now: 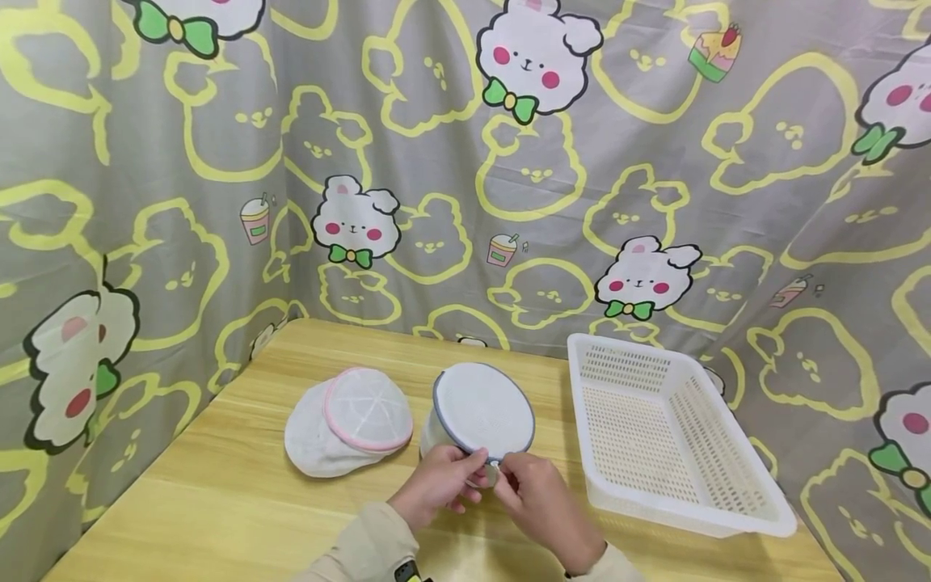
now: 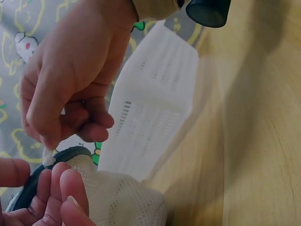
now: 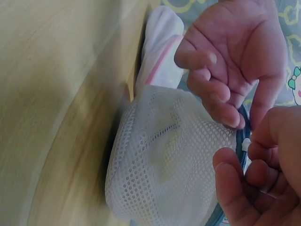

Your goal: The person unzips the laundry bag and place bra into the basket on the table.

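A round white mesh laundry bag (image 1: 483, 404) with a blue zippered rim stands on the table in front of me. My left hand (image 1: 442, 483) pinches that rim between thumb and fingers at the near side. Right beside it, my right hand (image 1: 541, 501) pinches the white zipper pull (image 3: 246, 144), best seen in the right wrist view. Mesh side wall (image 3: 160, 150) hangs below the fingers, slightly creased. To the left lies a slumped whitish bag (image 1: 349, 424) with pink trim and seams radiating over its round top; neither hand touches it.
A white perforated plastic basket (image 1: 691, 513) sits at the right of the wooden table (image 1: 218, 493). Patterned grey curtains (image 1: 436, 170) enclose the back and both sides.
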`<state>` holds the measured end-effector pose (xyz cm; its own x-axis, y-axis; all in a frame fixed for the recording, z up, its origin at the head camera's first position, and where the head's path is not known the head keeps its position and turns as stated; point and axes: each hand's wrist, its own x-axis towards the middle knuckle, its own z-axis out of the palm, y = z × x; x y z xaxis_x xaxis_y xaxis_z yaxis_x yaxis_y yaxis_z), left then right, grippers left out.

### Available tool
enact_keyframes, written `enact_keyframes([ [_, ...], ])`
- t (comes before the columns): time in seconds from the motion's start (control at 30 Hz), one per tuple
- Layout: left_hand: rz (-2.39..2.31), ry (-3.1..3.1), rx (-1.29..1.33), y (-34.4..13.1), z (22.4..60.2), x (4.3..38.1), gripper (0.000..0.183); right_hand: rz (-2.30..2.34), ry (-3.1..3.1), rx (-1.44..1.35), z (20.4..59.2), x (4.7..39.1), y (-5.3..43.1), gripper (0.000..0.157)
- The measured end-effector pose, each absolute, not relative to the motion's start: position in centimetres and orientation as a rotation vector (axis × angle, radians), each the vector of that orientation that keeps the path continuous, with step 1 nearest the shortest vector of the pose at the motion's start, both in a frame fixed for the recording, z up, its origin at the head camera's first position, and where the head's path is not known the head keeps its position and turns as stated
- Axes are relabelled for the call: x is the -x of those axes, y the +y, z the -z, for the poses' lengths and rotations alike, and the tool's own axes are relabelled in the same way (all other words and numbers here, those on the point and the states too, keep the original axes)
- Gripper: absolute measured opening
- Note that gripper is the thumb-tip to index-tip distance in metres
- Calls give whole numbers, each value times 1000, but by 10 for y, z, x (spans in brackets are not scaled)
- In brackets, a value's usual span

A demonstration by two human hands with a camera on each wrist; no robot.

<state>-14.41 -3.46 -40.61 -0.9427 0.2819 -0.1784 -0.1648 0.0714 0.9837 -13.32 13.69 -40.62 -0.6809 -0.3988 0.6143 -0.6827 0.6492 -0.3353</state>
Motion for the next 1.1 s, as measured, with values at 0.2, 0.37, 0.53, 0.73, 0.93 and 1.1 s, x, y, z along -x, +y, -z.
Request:
enact_keyframes([
  [0.2, -1941, 2055, -89, -34, 407, 146, 30, -742, -2364, -844, 407, 133, 135, 38],
  [0.37, -1947, 2045, -85, -34, 408, 146, 28, -729, -2379, -832, 407, 133, 135, 38],
  [0.53, -1953, 2037, -92, -35, 409, 147, 28, -734, -2371, -840, 408, 134, 136, 37],
  [0.73, -1974, 2021, -101, -38, 408, 146, 28, -718, -2333, -823, 408, 135, 138, 35],
  [0.93, -1993, 2007, -97, -40, 407, 145, 26, -712, -2318, -827, 408, 136, 141, 34],
  [1.1, -1990, 2015, -93, -43, 409, 146, 28, -684, -2309, -824, 408, 138, 146, 35],
])
